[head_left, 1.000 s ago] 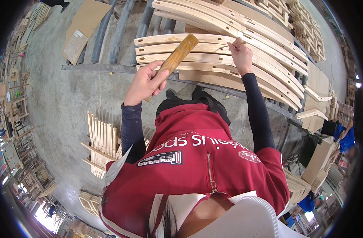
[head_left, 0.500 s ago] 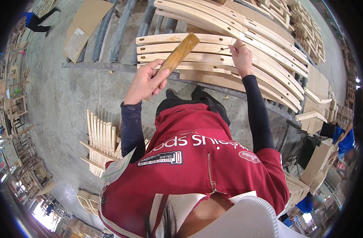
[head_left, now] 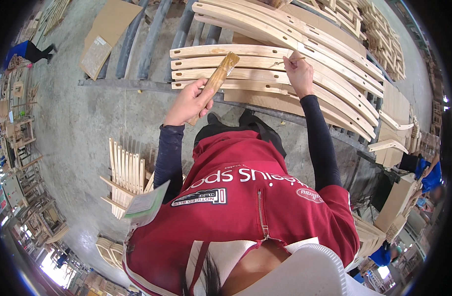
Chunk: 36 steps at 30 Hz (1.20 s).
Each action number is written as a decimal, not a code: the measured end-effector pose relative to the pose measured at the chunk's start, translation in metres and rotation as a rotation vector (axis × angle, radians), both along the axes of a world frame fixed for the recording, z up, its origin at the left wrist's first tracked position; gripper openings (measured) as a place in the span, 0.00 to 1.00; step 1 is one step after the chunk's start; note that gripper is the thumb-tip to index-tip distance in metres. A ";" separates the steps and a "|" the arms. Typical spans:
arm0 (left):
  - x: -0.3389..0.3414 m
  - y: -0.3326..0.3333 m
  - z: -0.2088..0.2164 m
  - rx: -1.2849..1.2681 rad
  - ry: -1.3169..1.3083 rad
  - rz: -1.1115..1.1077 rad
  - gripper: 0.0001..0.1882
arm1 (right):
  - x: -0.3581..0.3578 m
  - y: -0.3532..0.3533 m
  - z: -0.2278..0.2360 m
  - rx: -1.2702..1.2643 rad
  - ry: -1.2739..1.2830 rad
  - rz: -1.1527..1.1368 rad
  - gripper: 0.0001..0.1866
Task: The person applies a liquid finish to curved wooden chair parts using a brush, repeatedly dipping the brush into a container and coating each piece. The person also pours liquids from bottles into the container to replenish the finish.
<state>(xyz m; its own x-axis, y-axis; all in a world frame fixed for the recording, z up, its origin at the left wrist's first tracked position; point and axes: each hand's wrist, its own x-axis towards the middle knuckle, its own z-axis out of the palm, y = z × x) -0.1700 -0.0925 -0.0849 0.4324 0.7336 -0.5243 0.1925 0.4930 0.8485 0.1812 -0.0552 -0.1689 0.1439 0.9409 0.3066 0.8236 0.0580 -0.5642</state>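
Observation:
My left hand [head_left: 191, 101] is closed around a flat wooden stick [head_left: 217, 79] with a wet-looking, amber-brown smear at its upper end. It is held up at a slant in front of the curved wooden slats [head_left: 211, 63], which lie side by side and have oval slots near their ends. My right hand [head_left: 300, 76] pinches a thin, light stick [head_left: 296, 59] above the middle of these slats. One end of the thin stick sticks out to the right of my fingers. Whether its other end touches a slat is hard to tell.
The slats lie over cardboard on a conveyor with grey rollers [head_left: 154, 39]. More curved slats [head_left: 265, 22] lie beyond. A stack of wooden pieces [head_left: 124, 170] stands on the floor at left. Cardboard [head_left: 110, 24] lies at the upper left. People in blue are at both sides.
My left hand has shifted slightly right, and the smeared end of its stick has come down toward me. My right hand has barely moved. The person at far left has moved nearer.

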 end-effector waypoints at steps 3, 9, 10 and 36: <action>0.005 0.001 -0.002 -0.012 -0.004 -0.018 0.12 | -0.001 0.001 0.004 -0.021 0.113 -0.007 0.12; 0.014 0.003 -0.007 -0.029 -0.037 -0.031 0.13 | 0.014 -0.002 -0.004 -0.121 0.026 -0.003 0.08; 0.016 0.003 -0.008 -0.036 -0.037 -0.026 0.13 | 0.012 -0.005 -0.001 -0.116 0.058 0.002 0.07; 0.041 -0.004 0.050 0.013 -0.285 -0.026 0.15 | -0.041 -0.058 0.098 0.216 1.005 -0.049 0.07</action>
<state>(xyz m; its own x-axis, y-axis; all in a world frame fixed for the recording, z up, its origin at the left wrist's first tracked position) -0.1286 -0.0970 -0.0345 0.5800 0.7260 -0.3696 -0.0418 0.4797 0.8764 0.1399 -0.1136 -0.0705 0.4643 0.8661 0.1852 -0.0193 0.2189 -0.9755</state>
